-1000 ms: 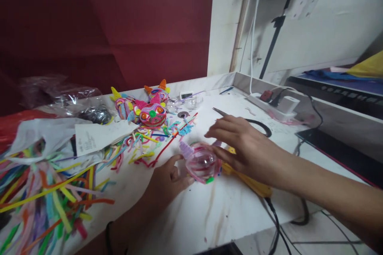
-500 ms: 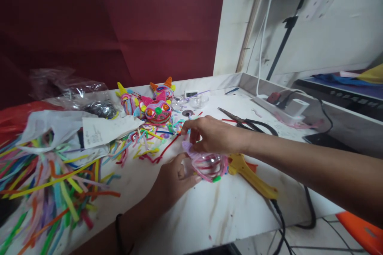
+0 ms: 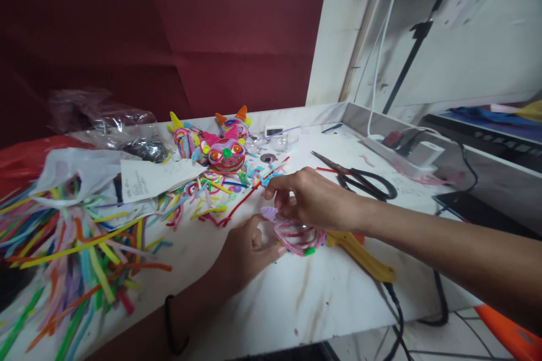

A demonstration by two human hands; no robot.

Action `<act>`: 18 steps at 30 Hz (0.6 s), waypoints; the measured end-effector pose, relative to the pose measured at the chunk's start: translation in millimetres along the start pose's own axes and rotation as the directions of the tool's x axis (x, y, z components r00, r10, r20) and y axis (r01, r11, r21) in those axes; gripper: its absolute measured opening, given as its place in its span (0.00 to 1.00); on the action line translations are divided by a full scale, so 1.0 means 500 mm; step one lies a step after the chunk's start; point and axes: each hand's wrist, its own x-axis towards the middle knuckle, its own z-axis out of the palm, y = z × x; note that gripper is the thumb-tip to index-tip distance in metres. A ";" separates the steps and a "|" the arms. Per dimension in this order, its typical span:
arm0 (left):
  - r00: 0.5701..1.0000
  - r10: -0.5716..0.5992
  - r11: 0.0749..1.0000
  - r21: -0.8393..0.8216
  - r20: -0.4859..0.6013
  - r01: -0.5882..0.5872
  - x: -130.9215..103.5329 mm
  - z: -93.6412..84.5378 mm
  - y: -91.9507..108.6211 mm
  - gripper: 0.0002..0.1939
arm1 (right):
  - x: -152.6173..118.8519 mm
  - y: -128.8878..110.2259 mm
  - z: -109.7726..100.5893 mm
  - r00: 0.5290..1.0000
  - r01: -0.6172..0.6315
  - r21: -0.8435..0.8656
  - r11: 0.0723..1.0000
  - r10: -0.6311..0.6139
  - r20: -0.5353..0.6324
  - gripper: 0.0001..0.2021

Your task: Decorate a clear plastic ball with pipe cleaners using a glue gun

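Observation:
My left hand (image 3: 245, 248) is closed around the near left side of a clear ball (image 3: 298, 237) wrapped with pink and red pipe cleaners, a green bit on its lower edge. From above, my right hand (image 3: 307, 197) bends its fingers down onto the ball's top, pinching at a lilac pipe-cleaner piece (image 3: 269, 213); its fingertips are partly hidden. A yellow glue gun (image 3: 364, 256) lies just right of the ball, its nozzle end out of sight. Black-handled scissors (image 3: 359, 176) rest open beyond my right forearm.
Finished pipe-cleaner animal heads (image 3: 226, 152) stand at the back. A big bunch of coloured pipe cleaners (image 3: 80, 259) spreads over the left side, with cut scraps (image 3: 212, 197) nearby. Clear plastic balls (image 3: 285, 141), a power strip (image 3: 400, 155) and a phone (image 3: 478, 211) lie farther off.
The view has shifted slightly, so things appear a little to the right. My right hand sits lower and closer over the ball, covering more of its top. My left hand keeps its hold.

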 end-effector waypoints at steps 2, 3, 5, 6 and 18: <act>0.999 0.022 0.999 -0.026 -0.030 -0.023 -0.001 -0.004 0.008 0.16 | -0.001 -0.001 0.001 1.000 -0.007 0.003 1.000 0.007 -0.009 0.16; 0.997 0.039 0.998 -0.038 -0.059 -0.042 -0.002 -0.006 0.013 0.15 | -0.002 -0.001 0.000 1.000 -0.010 0.004 1.000 0.010 -0.014 0.16; 0.989 0.070 0.996 -0.054 -0.130 -0.078 -0.002 -0.010 0.024 0.12 | -0.004 -0.002 -0.001 1.000 -0.010 0.010 1.000 0.010 -0.016 0.16; 0.983 0.081 0.994 -0.055 -0.166 -0.091 -0.002 -0.012 0.030 0.11 | -0.005 -0.002 -0.001 1.000 -0.010 0.014 1.000 0.010 -0.016 0.16; 0.949 0.141 0.990 0.055 -0.281 -0.131 0.008 -0.018 0.054 0.12 | -0.021 -0.001 -0.017 0.999 -0.018 0.050 0.999 0.019 -0.028 0.17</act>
